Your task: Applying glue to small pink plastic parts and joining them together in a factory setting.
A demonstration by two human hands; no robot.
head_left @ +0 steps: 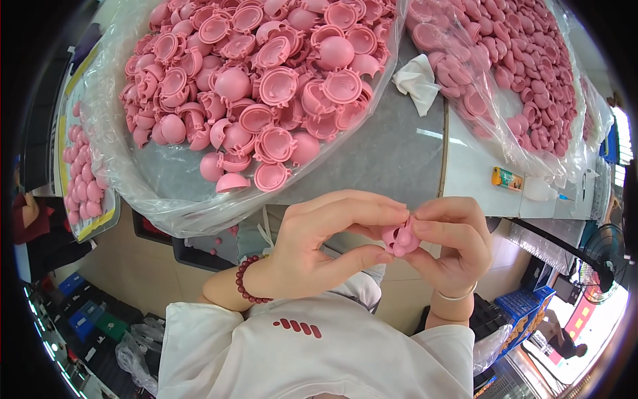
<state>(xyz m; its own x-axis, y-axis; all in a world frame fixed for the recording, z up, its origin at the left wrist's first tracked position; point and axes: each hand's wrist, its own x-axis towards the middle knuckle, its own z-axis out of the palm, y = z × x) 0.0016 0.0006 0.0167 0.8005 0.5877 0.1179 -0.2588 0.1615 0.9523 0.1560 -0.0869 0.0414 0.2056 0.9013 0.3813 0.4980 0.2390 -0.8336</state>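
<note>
A small pink plastic shell part (pixel 403 243) with openings in its side is held up between both hands, just off the table's near edge. My left hand (pixel 325 233) pinches it from the left, thumb below and fingertips on top. From the right, my right hand (pixel 458 239) grips the same part with thumb and fingers. Fingertips cover some of it, so I cannot make out whether it is one piece or two joined. Beyond my hands, a clear plastic bag (pixel 153 206) lies spread open with a heap of pink half-round shells (pixel 276 86) on it.
Another bag of smaller pink parts (pixel 538 86) is at the far right. A white cloth (pixel 417 83), a small orange-and-green box (pixel 507 178) and a clear bottle (pixel 539 189) lie on the grey table (pixel 412 153). A tray of pink pieces (pixel 100 226) stands left; a black fan (pixel 605 259) stands right.
</note>
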